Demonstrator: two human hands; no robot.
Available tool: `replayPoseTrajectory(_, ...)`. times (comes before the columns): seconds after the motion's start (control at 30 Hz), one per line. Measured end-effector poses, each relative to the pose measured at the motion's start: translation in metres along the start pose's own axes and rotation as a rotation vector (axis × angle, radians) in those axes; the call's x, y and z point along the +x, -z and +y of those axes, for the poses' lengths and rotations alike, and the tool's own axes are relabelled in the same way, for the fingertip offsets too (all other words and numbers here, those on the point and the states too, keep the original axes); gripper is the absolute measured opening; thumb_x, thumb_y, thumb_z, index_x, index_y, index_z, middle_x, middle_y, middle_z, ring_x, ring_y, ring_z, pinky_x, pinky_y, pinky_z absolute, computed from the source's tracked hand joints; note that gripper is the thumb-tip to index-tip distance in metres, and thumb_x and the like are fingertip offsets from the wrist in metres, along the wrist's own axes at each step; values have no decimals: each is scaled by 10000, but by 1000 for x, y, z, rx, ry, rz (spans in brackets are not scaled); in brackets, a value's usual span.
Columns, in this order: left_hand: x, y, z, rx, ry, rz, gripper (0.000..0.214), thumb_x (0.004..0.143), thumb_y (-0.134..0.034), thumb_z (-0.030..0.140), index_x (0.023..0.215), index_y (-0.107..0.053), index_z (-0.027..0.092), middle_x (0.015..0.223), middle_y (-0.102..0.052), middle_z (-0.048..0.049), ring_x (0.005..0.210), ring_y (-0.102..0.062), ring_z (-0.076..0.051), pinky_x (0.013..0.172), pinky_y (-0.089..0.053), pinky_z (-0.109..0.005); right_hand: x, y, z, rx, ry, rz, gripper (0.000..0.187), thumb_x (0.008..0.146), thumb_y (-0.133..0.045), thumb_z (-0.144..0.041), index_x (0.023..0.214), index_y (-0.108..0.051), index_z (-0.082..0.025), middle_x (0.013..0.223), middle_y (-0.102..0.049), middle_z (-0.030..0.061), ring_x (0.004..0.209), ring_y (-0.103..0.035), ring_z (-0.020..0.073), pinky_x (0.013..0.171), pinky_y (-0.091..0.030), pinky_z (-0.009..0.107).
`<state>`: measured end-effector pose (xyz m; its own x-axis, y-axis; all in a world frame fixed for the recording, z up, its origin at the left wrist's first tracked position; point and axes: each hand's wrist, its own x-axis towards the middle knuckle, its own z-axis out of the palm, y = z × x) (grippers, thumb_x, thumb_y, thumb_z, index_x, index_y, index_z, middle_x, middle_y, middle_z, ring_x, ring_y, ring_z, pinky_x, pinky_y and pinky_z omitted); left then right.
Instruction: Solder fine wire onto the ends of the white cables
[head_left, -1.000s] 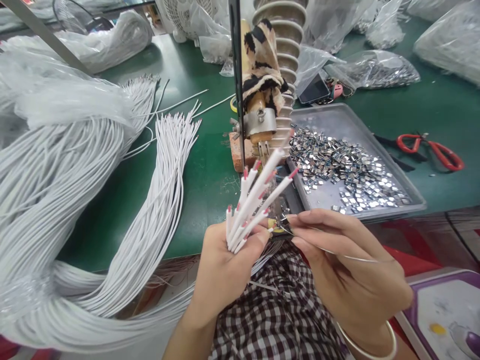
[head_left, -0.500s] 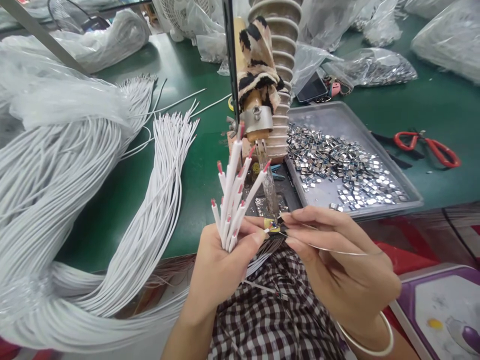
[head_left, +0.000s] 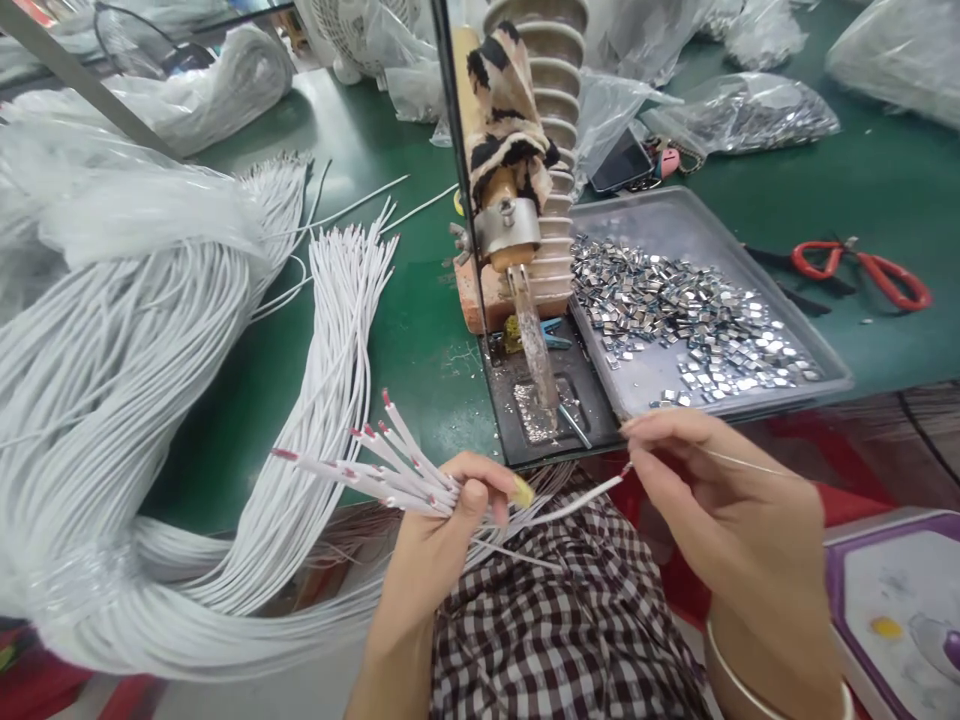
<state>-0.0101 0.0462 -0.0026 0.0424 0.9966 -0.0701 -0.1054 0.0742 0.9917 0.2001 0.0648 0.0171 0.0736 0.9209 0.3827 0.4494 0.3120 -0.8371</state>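
My left hand point(head_left: 450, 520) is closed around a bunch of white cables point(head_left: 390, 465), whose red-tipped ends fan out to the left. Yellow tape wraps its index fingertip. A single white cable point(head_left: 577, 500) runs from this hand rightward, its red end at the fingertips of my right hand point(head_left: 720, 520). That hand is pinched, and a thin silvery solder wire point(head_left: 750, 463) trails back over it. Whether the fingertips also grip the cable end I cannot tell. Beyond the hands, a soldering iron point(head_left: 534, 340) points down over a black base plate point(head_left: 502, 400).
A clear tray point(head_left: 712, 405) of small metal connectors point(head_left: 675, 300) stands right of the iron. Red-handled pliers point(head_left: 892, 280) lie farther right. Large bundles of white cable point(head_left: 150, 400) fill the left side. Plastic bags point(head_left: 750, 115) and a phone point(head_left: 622, 165) lie behind.
Both hands have drawn back from the iron's tip and moved apart, the right one rightward. The cable bunch has tipped from upright to leaning left, and one cable now stretches between the hands.
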Motion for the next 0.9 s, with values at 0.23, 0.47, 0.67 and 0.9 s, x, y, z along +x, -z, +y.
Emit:
replayPoseTrajectory(0.23,-6,-8,11,176,85,-278,268,917,-644,417,771,-668,194,739,-615,-31,711,-553,-193,684,-464,-288,-7,-20,-24,68,278,-391,162,875,-657,-105,1000,-670,-208,893,-708,18,855,-620,163,783,-548,300)
replayPoseTrajectory(0.47,-13,-9,6,74,57,-171,252,904,-676,431,872,-676,181,767,-580,-13,712,-520,-167,659,-406,-265,-8,-25,-19,221,178,-351,92,888,-634,-99,866,-684,-174,750,-688,9,718,-602,135,646,-522,262)
replayPoseTrajectory(0.67,-12,-17,4,94,58,-48,281,882,-709,384,723,-600,180,680,-499,18,609,-427,-131,571,-332,-256,-4,-20,-20,244,121,-352,169,882,-606,-86,852,-737,-190,708,-720,17,646,-629,136,591,-532,255)
replayPoseTrajectory(0.9,-9,-17,1,30,36,-12,255,794,-809,356,705,-651,177,644,-469,38,568,-428,-111,545,-321,-249,-1,-19,-16,347,-105,-435,173,853,-602,-130,743,-728,-172,638,-660,12,584,-584,118,528,-471,221)
